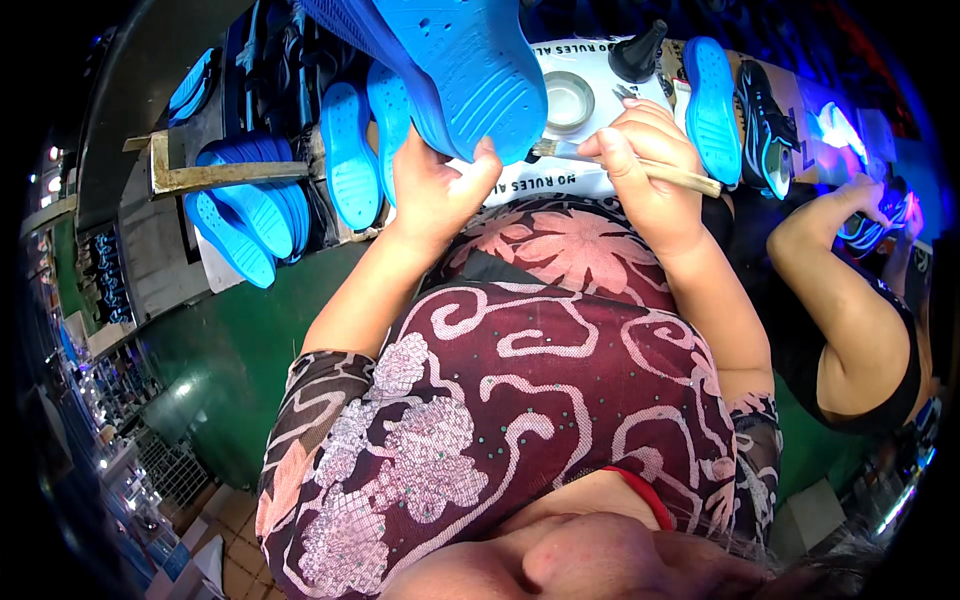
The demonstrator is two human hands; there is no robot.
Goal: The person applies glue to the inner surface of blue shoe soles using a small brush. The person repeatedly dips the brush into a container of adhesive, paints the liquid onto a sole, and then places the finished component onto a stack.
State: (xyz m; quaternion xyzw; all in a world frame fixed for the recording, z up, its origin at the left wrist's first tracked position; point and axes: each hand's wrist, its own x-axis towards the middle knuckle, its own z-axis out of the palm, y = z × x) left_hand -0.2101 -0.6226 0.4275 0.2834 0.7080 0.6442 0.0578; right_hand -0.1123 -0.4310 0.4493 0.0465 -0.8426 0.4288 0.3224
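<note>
My left hand [437, 192] grips a large blue shoe sole [470, 75] near its lower end, thumb pressed on the face with moulded grooves. My right hand [652, 170] is closed around a brush [690, 179] with a pale wooden handle. The bristle end points left and meets or nearly meets the sole's edge; I cannot tell if they touch. Just beyond the brush, a round bowl [567, 100] with a pale content sits on a white printed sheet [545, 186]. Behind my right fingers stands a black cone-shaped object [637, 55].
Several blue soles [352, 160] lie to the left, and more are stacked [255, 215] by a worn metal bar [230, 176]. Another blue sole [713, 110] and a dark sneaker [764, 125] are at right. Farther right, a co-worker's hand [858, 205] handles a shoe under bluish light.
</note>
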